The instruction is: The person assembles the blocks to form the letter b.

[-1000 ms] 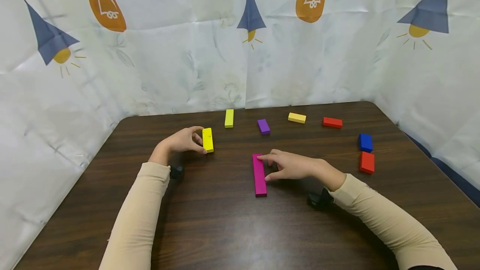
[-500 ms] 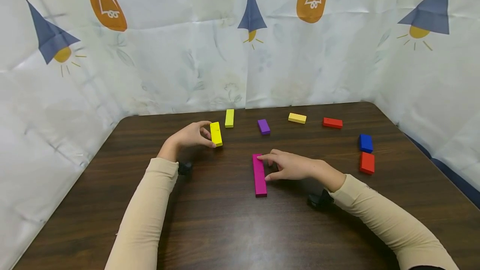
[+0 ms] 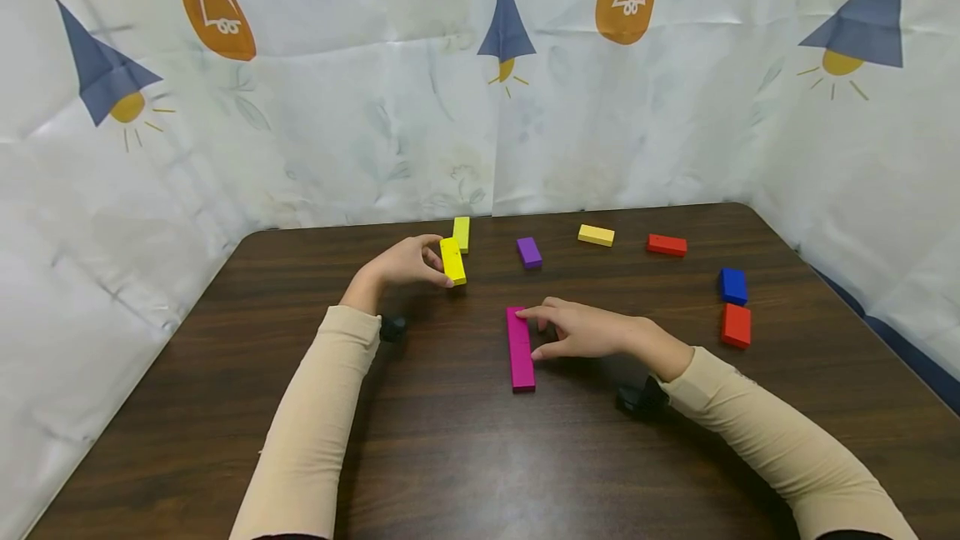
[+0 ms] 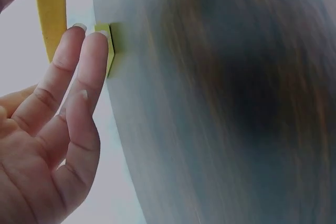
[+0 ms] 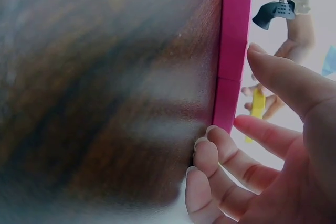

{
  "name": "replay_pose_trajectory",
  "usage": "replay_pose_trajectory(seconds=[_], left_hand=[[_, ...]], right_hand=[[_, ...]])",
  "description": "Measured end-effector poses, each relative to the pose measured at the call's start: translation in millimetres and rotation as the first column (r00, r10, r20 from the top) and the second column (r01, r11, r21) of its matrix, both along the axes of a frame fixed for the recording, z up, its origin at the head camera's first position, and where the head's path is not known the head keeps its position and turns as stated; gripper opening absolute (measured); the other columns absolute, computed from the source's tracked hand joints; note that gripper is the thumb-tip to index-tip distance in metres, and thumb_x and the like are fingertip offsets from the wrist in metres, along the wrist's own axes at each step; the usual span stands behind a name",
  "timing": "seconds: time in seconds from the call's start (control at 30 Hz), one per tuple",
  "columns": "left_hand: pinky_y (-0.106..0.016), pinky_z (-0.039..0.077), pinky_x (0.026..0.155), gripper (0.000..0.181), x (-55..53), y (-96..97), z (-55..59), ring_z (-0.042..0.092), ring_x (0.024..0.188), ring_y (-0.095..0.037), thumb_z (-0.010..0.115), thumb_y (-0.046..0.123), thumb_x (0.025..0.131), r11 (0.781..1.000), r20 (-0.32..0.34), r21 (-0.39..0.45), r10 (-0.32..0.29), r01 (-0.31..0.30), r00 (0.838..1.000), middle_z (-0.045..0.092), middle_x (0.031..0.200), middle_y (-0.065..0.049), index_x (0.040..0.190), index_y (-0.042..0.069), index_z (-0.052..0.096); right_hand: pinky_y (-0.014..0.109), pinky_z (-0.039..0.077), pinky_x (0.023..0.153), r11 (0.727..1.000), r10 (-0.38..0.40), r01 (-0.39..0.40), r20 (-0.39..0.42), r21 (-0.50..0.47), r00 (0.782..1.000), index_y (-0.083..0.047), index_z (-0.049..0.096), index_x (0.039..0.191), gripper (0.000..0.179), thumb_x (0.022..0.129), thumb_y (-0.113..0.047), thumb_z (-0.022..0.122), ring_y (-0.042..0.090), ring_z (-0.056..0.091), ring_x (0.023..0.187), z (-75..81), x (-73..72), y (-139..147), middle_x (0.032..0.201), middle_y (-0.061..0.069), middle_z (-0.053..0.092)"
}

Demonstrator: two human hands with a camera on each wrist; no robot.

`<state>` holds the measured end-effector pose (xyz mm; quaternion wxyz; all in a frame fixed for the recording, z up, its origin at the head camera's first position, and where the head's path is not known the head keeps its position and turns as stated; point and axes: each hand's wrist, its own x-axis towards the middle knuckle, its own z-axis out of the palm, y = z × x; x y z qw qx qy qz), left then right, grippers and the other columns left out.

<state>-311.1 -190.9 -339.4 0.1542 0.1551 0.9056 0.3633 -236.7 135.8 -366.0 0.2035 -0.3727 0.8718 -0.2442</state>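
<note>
My left hand [image 3: 408, 262] pinches a yellow block [image 3: 453, 262] by its ends between thumb and finger, raised off the table. In the left wrist view this yellow block [image 4: 51, 14] shows at the upper left, partly cut off. A lime-yellow block [image 3: 462, 234] lies just behind it, partly covered in the head view. Two magenta blocks [image 3: 521, 350] lie end to end in one line, a seam between them visible in the right wrist view. At their right side rests my right hand [image 3: 581, 330], index fingertip on the far block and thumb by the side.
Beyond the hands lie a purple block [image 3: 529, 252], a pale yellow block [image 3: 596, 235] and a red block [image 3: 667, 245]. At right, a blue block [image 3: 732, 286] sits just behind another red block [image 3: 736, 325]. A printed curtain [image 3: 360, 132] encloses the dark wooden table [image 3: 450, 457].
My left hand has carried the yellow block to the right and away from me, and it now overlaps the lime-yellow block in view. The right hand and magenta blocks have stayed put.
</note>
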Motion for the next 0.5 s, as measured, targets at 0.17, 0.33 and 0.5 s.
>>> replay_pose_trajectory(seconds=[0.17, 0.33, 0.5], left_hand=[[-0.045, 0.043, 0.102, 0.092, -1.0, 10.2, 0.5, 0.059, 0.105, -0.032, 0.083, 0.016, 0.085, 1.000, -0.004, 0.006, -0.003, 0.003, 1.000, 0.067, 0.112, -0.019, 0.156, -0.007, 0.028], [-0.042, 0.044, 0.100, 0.095, -4.3, 20.5, -3.1, 0.060, 0.104, -0.029, 0.083, 0.015, 0.085, 1.000, -0.008, -0.005, -0.007, 0.007, 1.000, 0.067, 0.112, -0.018, 0.157, -0.008, 0.026], [-0.041, 0.044, 0.101, 0.095, -9.4, 30.9, -7.4, 0.061, 0.101, -0.028, 0.084, 0.016, 0.085, 0.999, -0.027, -0.025, -0.031, 0.030, 0.999, 0.070, 0.109, -0.017, 0.156, -0.010, 0.026]], right_hand=[[0.028, 0.045, 0.072, 1.000, 0.002, -0.002, 0.001, -0.004, 1.000, -0.008, 0.048, 0.153, 0.067, 0.097, -0.035, 0.073, 0.012, 0.051, 0.078, 0.3, -0.6, 0.3, 0.118, 0.005, 0.053], [0.028, 0.045, 0.072, 1.000, 0.006, -0.006, 0.007, -0.004, 1.000, -0.007, 0.048, 0.153, 0.067, 0.097, -0.034, 0.073, 0.012, 0.051, 0.079, 2.6, 0.2, -0.6, 0.117, 0.005, 0.053], [0.028, 0.045, 0.071, 1.000, 0.003, -0.003, 0.012, 0.005, 1.000, -0.006, 0.047, 0.153, 0.067, 0.097, -0.033, 0.073, 0.012, 0.051, 0.079, 3.0, 0.1, -0.3, 0.118, 0.005, 0.053]])
